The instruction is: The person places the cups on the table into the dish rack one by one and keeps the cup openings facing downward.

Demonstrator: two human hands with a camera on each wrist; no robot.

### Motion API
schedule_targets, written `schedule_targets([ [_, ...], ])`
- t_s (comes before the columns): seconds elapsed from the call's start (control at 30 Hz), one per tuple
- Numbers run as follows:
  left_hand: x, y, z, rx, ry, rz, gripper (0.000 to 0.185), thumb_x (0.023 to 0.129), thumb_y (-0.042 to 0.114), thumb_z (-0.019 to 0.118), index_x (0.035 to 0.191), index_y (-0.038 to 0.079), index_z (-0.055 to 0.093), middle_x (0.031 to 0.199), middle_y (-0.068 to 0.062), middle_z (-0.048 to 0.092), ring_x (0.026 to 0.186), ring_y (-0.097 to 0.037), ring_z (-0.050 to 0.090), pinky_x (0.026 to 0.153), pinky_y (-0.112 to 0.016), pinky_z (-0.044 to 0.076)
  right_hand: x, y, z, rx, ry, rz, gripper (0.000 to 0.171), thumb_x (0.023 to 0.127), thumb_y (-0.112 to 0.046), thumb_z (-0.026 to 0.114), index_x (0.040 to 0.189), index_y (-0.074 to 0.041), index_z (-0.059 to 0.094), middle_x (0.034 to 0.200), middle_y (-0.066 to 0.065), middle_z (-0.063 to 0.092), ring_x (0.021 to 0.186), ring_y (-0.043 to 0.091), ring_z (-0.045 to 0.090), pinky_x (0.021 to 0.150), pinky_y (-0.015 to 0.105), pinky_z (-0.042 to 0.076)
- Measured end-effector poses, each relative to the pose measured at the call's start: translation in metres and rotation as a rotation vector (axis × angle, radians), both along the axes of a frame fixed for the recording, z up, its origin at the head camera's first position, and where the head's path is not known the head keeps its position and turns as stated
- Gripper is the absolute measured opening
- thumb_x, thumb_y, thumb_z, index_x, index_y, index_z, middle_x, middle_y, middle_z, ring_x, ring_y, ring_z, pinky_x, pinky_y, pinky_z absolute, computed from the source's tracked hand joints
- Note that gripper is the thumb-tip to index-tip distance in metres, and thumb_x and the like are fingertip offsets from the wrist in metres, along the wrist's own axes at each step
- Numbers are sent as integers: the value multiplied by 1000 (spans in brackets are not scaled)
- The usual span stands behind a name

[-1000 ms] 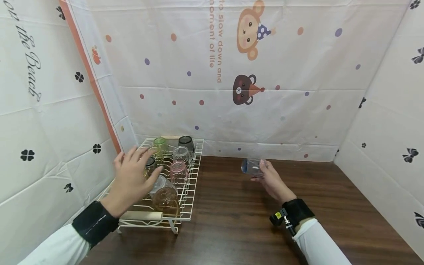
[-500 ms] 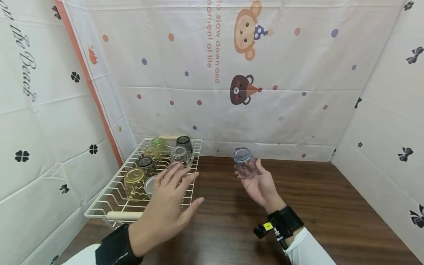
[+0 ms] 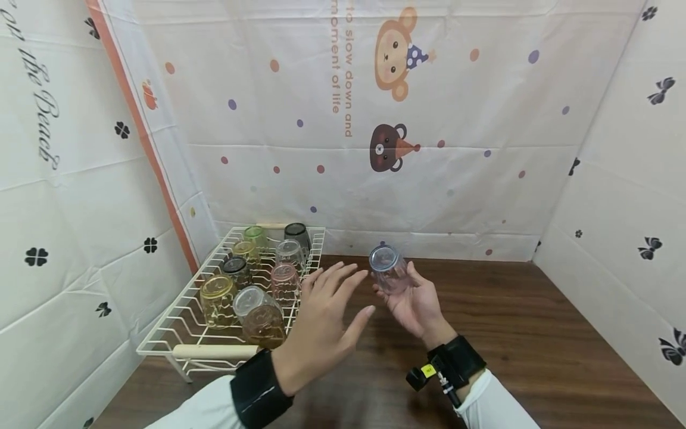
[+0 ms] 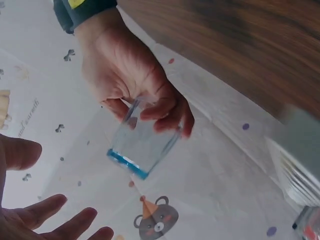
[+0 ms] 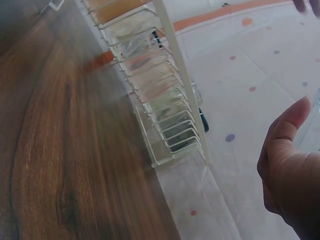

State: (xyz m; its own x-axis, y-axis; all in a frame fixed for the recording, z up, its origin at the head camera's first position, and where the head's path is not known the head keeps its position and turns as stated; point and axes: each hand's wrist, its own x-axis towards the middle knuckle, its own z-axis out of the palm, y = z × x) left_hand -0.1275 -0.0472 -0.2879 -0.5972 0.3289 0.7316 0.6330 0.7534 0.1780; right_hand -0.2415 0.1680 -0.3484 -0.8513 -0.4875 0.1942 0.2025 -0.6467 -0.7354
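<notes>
Above the wooden worktop [image 3: 509,333], right hand [image 3: 415,301] gripping a clear glass [image 3: 389,269], left hand [image 3: 321,322] spread just beside it.

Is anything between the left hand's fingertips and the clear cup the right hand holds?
Nothing: in the head view, only bare wooden table shows in the gap between the left hand and the clear cup that the right hand holds.

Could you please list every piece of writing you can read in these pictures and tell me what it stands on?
"o slow down and" on the back curtain, its start cut off.
"oment of life" beside it, same curtain, also cut off.
"the Beach" in script on the left curtain.
The yellow tag on the right wristband: too small to read.
</notes>
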Motion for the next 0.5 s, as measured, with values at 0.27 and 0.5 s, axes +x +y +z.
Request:
schedule_targets([
  [0.27, -32, 37, -4, 24, -175, -50, 64, 104, 31, 69, 160, 8, 47, 165, -25, 44, 156, -43, 43, 124, -62, 40, 13, -3, 2, -16, 40, 25, 53, 117, -45, 10, 138, -23, 53, 132, -8, 68, 119, 11, 62, 100, 29, 54],
  [0.5, -49, 43, -20, 70, -73, -52, 55, 109, 15, 60, 162, 14, 46, 166, -21, 40, 143, -36, 56, 112, -48, 56, 21, -14, 9, -43, 89, 44, 52, 118, -44, 12, 132, -22, 56, 117, -9, 67, 102, 4, 65, 89, 20, 56],
])
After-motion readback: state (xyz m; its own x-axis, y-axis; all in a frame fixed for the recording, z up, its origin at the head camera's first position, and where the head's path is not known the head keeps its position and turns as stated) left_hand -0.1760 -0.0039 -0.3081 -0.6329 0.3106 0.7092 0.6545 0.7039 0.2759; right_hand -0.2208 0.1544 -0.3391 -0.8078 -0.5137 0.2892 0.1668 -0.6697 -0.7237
